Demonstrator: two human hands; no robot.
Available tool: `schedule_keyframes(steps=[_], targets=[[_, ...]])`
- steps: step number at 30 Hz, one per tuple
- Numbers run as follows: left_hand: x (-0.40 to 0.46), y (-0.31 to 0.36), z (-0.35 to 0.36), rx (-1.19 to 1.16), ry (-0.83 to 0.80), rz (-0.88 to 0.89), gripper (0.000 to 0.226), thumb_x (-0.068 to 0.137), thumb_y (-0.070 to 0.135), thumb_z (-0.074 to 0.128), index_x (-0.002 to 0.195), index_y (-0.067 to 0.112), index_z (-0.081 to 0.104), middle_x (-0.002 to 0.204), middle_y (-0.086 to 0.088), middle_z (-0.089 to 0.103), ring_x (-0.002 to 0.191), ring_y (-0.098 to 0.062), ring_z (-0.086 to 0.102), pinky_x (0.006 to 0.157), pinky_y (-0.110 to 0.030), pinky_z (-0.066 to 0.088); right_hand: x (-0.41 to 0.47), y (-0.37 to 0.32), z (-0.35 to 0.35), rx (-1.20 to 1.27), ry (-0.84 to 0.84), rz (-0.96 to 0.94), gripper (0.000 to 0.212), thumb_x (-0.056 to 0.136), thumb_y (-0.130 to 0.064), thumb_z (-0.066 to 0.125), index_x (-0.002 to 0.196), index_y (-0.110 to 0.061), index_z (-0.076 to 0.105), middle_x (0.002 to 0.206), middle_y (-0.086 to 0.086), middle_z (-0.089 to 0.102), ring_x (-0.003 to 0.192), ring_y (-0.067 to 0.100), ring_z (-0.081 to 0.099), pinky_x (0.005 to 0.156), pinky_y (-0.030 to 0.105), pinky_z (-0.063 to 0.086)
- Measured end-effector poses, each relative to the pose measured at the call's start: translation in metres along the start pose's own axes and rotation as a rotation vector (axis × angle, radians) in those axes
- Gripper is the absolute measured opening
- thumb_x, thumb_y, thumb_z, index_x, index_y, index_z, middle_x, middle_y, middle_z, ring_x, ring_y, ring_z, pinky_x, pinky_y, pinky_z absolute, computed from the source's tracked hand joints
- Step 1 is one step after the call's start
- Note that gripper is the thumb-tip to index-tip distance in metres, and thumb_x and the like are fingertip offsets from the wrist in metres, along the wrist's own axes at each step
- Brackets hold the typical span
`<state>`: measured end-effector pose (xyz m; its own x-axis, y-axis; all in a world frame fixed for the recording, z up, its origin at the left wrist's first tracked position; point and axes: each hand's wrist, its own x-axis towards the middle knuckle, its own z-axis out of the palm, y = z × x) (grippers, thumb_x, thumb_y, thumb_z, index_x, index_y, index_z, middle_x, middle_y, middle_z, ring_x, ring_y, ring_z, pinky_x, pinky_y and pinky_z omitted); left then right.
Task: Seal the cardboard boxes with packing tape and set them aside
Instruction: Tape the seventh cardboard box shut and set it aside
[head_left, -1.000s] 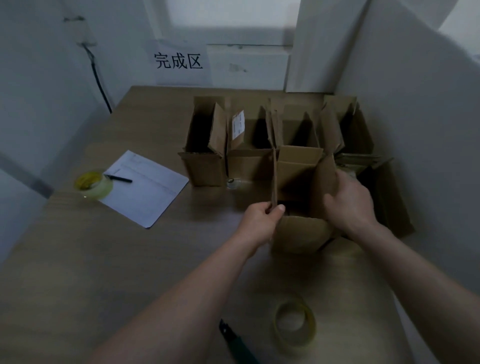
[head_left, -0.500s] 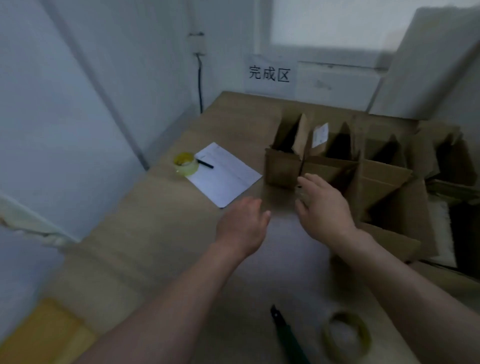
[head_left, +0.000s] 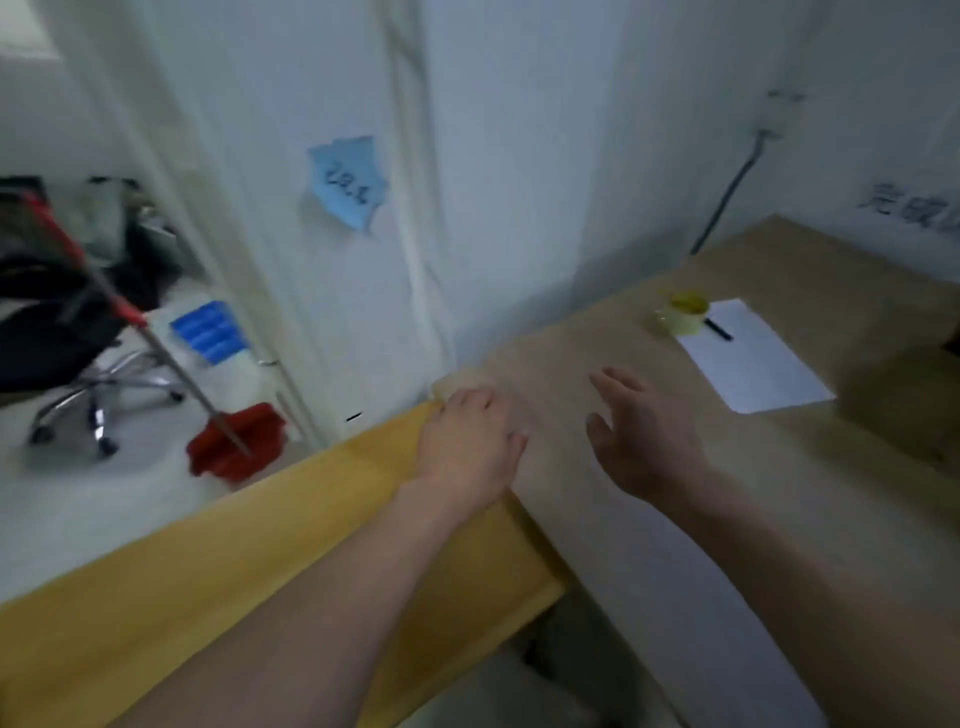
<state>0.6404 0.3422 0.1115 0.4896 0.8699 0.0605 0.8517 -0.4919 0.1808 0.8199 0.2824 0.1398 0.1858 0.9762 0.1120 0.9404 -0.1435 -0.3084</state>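
Both hands are in the air above the tabletop (head_left: 649, 545) and hold nothing. The left hand (head_left: 467, 449) is seen from the back, palm down, with its fingers loosely bent downward; it is over the left edge of the tabletop, where a lower yellow wooden surface (head_left: 208, 587) meets it. The right hand (head_left: 641, 439) is more open, the fingers spread and reaching forward, the thumb held apart; it is a little further in from that same edge. The two hands are near each other but do not touch.

Of the cardboard boxes, only a part of one cardboard box (head_left: 904, 410) is visible, blurred, at the right edge of the view, standing on the tabletop well apart from both hands. Between it and the hands lies a white sheet of paper (head_left: 753, 358), with a black pen (head_left: 719, 330) on its far corner. A roll of yellowish packing tape (head_left: 681, 313) stands just beside the pen, near the left edge of the tabletop.

Beyond the table, a blue sticky note (head_left: 347, 182) is on the white wall. On the floor to the left are a red mop (head_left: 236, 441) and an office chair (head_left: 67, 353).
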Motion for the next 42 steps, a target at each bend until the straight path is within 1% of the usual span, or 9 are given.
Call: schedule_keyframes(steps=[4, 9, 13, 17, 20, 25, 28, 32, 42], targets=[[-0.074, -0.094, -0.026, 0.066, 0.045, -0.15, 0.043, 0.096, 0.048, 0.042, 0.125, 0.018, 0.054, 0.133, -0.002, 0.053, 0.124, -0.024, 0.046, 0.097, -0.041, 0.043, -0.008, -0.106, 0.031, 0.044, -0.087, -0.148, 0.048, 0.096, -0.024, 0.054, 0.143, -0.014, 0.047, 0.149, 0.005, 0.044, 0.125, 0.032, 0.05, 0.098, 0.04, 0.043], [-0.158, -0.179, -0.051, 0.096, 0.066, -0.346, 0.043, 0.098, 0.047, 0.04, 0.128, 0.019, 0.052, 0.132, 0.0, 0.052, 0.124, -0.023, 0.044, 0.096, -0.041, 0.042, -0.022, -0.214, 0.061, 0.064, -0.119, -0.383, 0.04, 0.09, -0.019, 0.062, 0.127, -0.005, 0.058, 0.127, 0.014, 0.059, 0.112, 0.033, 0.055, 0.093, 0.038, 0.045], [-0.217, -0.219, -0.063, 0.105, 0.094, -0.509, 0.048, 0.099, 0.047, 0.039, 0.136, 0.019, 0.048, 0.14, -0.001, 0.049, 0.129, -0.023, 0.04, 0.101, -0.041, 0.04, -0.04, -0.281, 0.078, 0.109, -0.151, -0.579, 0.041, 0.092, -0.02, 0.061, 0.132, -0.01, 0.056, 0.128, 0.008, 0.06, 0.113, 0.024, 0.056, 0.088, 0.026, 0.042], [-0.269, -0.24, -0.071, 0.13, 0.095, -0.678, 0.047, 0.098, 0.048, 0.039, 0.135, 0.019, 0.047, 0.14, -0.001, 0.047, 0.13, -0.023, 0.039, 0.1, -0.042, 0.041, -0.052, -0.33, 0.096, 0.112, -0.209, -0.732, 0.047, 0.094, -0.027, 0.056, 0.138, -0.013, 0.051, 0.139, 0.004, 0.054, 0.126, 0.021, 0.048, 0.102, 0.034, 0.04], [-0.305, -0.245, -0.074, 0.142, 0.07, -0.799, 0.05, 0.099, 0.049, 0.038, 0.138, 0.019, 0.045, 0.144, -0.002, 0.044, 0.133, -0.024, 0.037, 0.103, -0.043, 0.039, -0.062, -0.357, 0.107, 0.116, -0.248, -0.812, 0.047, 0.094, -0.025, 0.057, 0.138, -0.012, 0.051, 0.14, 0.005, 0.053, 0.129, 0.023, 0.046, 0.104, 0.036, 0.038], [-0.357, -0.248, -0.064, 0.146, 0.024, -0.971, 0.049, 0.099, 0.051, 0.038, 0.137, 0.021, 0.045, 0.145, -0.002, 0.043, 0.132, -0.024, 0.037, 0.101, -0.043, 0.041, -0.079, -0.38, 0.131, 0.135, -0.357, -0.952, 0.055, 0.099, -0.03, 0.052, 0.15, -0.014, 0.037, 0.156, 0.004, 0.036, 0.145, 0.019, 0.028, 0.116, 0.031, 0.025], [-0.382, -0.245, -0.054, 0.12, 0.002, -1.061, 0.052, 0.098, 0.051, 0.039, 0.14, 0.021, 0.043, 0.148, -0.001, 0.041, 0.134, -0.024, 0.036, 0.103, -0.043, 0.04, -0.09, -0.388, 0.145, 0.104, -0.412, -1.007, 0.053, 0.099, -0.03, 0.052, 0.148, -0.013, 0.04, 0.152, 0.006, 0.041, 0.14, 0.022, 0.034, 0.111, 0.032, 0.03], [-0.411, -0.242, -0.046, 0.084, 0.005, -1.151, 0.051, 0.098, 0.049, 0.04, 0.139, 0.019, 0.045, 0.146, -0.002, 0.044, 0.134, -0.024, 0.037, 0.106, -0.042, 0.039, -0.104, -0.4, 0.162, 0.081, -0.462, -1.059, 0.056, 0.099, -0.032, 0.052, 0.15, -0.014, 0.037, 0.156, 0.006, 0.035, 0.143, 0.023, 0.032, 0.113, 0.035, 0.032], [-0.484, -0.282, -0.025, 0.044, -0.029, -1.257, 0.048, 0.094, 0.05, 0.045, 0.132, 0.021, 0.048, 0.143, -0.001, 0.045, 0.128, -0.023, 0.043, 0.097, -0.039, 0.043, -0.146, -0.446, 0.205, 0.031, -0.59, -1.101, 0.063, 0.098, -0.037, 0.053, 0.154, -0.02, 0.029, 0.159, 0.006, 0.029, 0.145, 0.021, 0.028, 0.112, 0.033, 0.036]])
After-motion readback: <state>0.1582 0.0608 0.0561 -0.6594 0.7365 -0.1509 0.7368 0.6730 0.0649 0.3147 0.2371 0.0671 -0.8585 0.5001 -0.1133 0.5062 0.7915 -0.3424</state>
